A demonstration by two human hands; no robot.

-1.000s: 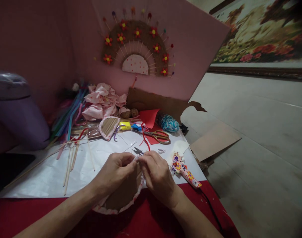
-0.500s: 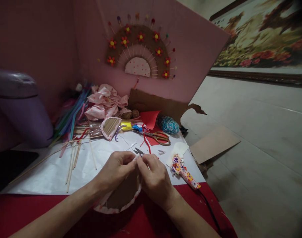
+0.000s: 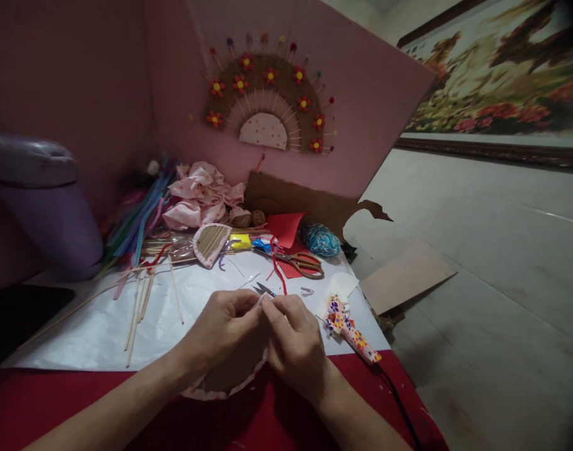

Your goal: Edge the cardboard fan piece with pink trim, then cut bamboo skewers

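Between my two hands is a half-round cardboard piece [image 3: 232,369], its brown back facing me and its rim wrapped in pink-dotted cloth. My left hand [image 3: 223,332] pinches the cloth edge at the far corner with thumb and fingers. Right against it, my right hand [image 3: 293,338] is closed on the same corner, its fingertips meeting the left ones. Part of the piece is hidden behind my hands and left forearm. Just beyond my fingers lie small dark-bladed scissors [image 3: 264,289], partly covered. A similar cloth-edged half-round piece [image 3: 212,245] rests farther back.
Larger scissors [image 3: 308,264], a blue yarn ball [image 3: 321,240] and red paper [image 3: 286,228] lie at the back. A flower-patterned glue gun [image 3: 352,329] with a cord is on the right. Thin sticks [image 3: 138,307], pipe cleaners [image 3: 148,216] and a purple container [image 3: 56,213] stand left.
The cardboard piece has tipped slightly, and less of its lower left edge shows beside my left forearm. Both hands keep their pinch at the corner. The view has shifted slightly.
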